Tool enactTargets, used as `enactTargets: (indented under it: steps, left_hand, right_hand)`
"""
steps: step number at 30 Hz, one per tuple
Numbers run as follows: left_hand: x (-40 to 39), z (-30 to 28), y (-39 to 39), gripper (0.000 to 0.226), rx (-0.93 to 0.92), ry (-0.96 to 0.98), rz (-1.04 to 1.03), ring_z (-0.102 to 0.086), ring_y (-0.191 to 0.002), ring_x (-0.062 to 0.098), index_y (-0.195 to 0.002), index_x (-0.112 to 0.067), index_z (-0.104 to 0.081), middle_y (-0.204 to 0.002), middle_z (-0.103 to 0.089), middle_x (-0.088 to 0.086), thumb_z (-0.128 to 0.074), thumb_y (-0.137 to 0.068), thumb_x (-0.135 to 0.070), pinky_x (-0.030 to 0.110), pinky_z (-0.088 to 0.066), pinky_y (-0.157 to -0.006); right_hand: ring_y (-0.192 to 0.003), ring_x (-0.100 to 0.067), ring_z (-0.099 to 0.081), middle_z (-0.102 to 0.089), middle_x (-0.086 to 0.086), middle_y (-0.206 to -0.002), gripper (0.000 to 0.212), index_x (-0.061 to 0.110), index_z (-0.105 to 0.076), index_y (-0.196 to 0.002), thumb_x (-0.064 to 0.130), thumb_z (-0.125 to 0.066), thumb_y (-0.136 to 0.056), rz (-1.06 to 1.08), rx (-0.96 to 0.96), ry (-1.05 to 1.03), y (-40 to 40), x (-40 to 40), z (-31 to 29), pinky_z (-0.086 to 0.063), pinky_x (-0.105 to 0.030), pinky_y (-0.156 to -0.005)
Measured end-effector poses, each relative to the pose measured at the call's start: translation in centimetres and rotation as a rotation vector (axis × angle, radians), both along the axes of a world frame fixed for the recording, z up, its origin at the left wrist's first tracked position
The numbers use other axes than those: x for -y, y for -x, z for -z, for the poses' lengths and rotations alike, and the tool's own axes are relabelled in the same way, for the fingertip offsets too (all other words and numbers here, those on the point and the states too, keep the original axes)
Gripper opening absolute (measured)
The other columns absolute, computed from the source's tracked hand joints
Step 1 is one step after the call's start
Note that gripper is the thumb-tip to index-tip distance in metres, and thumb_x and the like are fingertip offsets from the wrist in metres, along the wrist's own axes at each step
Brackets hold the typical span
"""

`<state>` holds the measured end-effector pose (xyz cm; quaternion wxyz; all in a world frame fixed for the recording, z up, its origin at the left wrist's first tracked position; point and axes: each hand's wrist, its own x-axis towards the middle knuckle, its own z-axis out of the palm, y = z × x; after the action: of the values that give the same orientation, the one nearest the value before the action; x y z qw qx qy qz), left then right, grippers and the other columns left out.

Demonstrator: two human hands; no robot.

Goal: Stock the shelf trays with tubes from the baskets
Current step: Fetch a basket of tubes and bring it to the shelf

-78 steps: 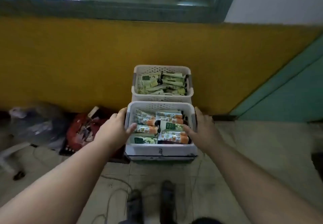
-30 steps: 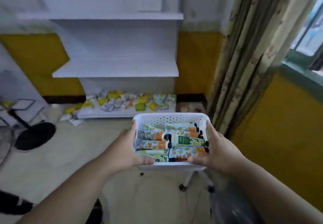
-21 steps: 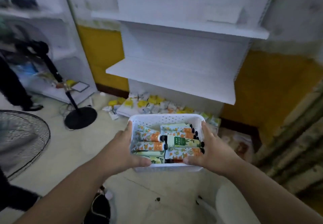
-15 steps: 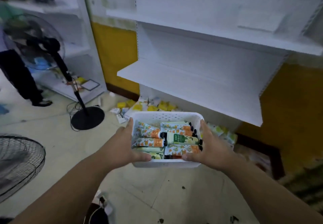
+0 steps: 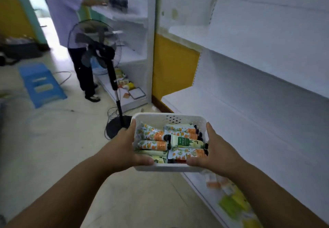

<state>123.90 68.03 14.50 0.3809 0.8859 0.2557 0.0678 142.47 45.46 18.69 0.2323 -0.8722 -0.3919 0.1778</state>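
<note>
Carrying the goods is about as far as this has got, I'd say. Nearest to the camera, the left hand and right hand each have a firm grip on a side of the white basket, thumbs hooked over the near rim and fingers wrapped round the outside walls, so both hands are fully busy with the basket and nothing else. It's held up in the air in front of the body, just beside the white shelf on the right.

The tubes are all in the basket, none stocked that I can see. They lie flat with their long axis running left-right; the black caps of the right-hand ones point right, while the left ones seem to point their caps inward.

So basically everything's left: set the basket down, find the trays (can't spot any), start loading. Further back there's a standing fan and another person at a far shelf.
</note>
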Motion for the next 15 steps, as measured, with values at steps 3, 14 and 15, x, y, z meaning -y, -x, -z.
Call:
enactTargets:
  steps: [3, 14, 15]
  left_hand:
    - [-4.7, -1.7, -1.3, 0.124, 0.009, 0.009, -0.174, -0.051, -0.100, 0.005, -0.139, -0.054, -0.005, -0.108, -0.045, -0.015, -0.087, -0.045, -0.061, 0.015, -0.044, -0.078]
    - [-28.0, -0.9, 4.6, 0.151, -0.035, 0.020, -0.692, -0.047, -0.117, 0.010, -0.150, -0.038, 0.011, -0.127, -0.037, -0.011, -0.083, -0.036, -0.070, 0.025, -0.042, -0.097]
    - [-29.7, -1.1, 5.4, 0.153, -0.030, 0.029, -0.720, -0.048, -0.121, 0.010, -0.150, -0.039, 0.009, -0.133, -0.038, -0.013, -0.080, -0.032, -0.076, 0.029, -0.043, -0.100]
  right_hand:
    - [-0.099, 0.001, -0.047, -0.046, 0.014, -0.135, 0.132, 0.038, 0.001, -0.149, 0.071, -0.080, -0.049, -0.168, -0.008, -0.010, -4.5, -9.0, -0.6, -0.039, -0.016, -0.075]
    - [-0.128, -0.010, -0.044, -0.031, 0.012, -0.153, 0.147, 0.032, 0.010, -0.152, 0.081, -0.074, -0.041, -0.660, 0.002, 0.013, -5.3, -44.8, 0.8, -0.045, -0.027, -0.098]
    - [-0.134, -0.012, -0.038, -0.024, 0.010, -0.157, 0.149, 0.030, 0.011, -0.152, 0.081, -0.074, -0.041, -0.693, -0.003, 0.009, -4.5, -47.3, 0.4, -0.042, -0.029, -0.103]
